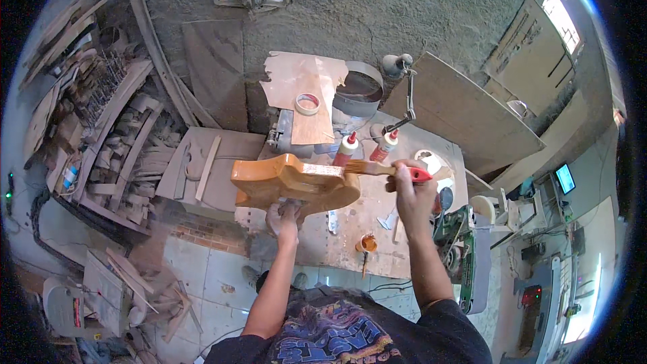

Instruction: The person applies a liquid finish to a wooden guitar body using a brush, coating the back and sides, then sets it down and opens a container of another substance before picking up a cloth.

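My left hand (283,218) is closed on the near side of a glossy amber wooden guitar body (266,176), holding it tilted above the workbench (323,243); part of the grip is hidden beneath the wood. In my right hand (412,192) is a flat paintbrush (421,174) with a red handle. Its brown bristles point left and meet the guitar body's upper right edge, where a pale patch shows. A small cup of orange-brown liquid (367,243) stands on the bench below, with a thin stick at its front.
Two white glue bottles (346,149) with red caps stand just behind the guitar body. Farther back are a tape roll (308,103) on a thin plywood sheet (296,77) and a lamp arm (410,98). A green machine (453,232) is at the right; wood offcuts (145,141) fill shelves leftward.
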Motion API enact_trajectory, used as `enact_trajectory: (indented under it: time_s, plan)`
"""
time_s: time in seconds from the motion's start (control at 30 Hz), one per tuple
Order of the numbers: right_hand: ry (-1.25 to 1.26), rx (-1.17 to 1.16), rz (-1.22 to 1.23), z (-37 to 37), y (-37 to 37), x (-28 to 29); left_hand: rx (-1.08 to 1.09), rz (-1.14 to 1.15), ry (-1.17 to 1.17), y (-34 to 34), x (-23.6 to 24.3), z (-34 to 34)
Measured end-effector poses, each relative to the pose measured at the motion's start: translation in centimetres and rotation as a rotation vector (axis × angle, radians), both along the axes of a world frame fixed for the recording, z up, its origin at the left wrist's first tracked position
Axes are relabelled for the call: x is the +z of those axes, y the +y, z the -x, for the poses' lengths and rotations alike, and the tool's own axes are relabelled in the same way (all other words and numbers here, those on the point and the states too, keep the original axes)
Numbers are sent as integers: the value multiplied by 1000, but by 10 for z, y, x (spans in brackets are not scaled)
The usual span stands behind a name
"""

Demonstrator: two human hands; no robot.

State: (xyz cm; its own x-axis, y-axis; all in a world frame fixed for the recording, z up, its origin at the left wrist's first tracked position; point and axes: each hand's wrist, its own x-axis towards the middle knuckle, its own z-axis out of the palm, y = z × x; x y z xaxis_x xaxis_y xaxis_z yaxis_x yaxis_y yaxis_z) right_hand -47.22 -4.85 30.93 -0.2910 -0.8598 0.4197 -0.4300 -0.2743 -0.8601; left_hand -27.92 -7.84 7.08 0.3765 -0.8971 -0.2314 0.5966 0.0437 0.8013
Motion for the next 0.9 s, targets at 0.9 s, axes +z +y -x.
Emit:
enact_trajectory:
  time_s: [0.9]
  plan:
    - [454,260,229,-76,-6,16,12,55,-239,8,-15,35]
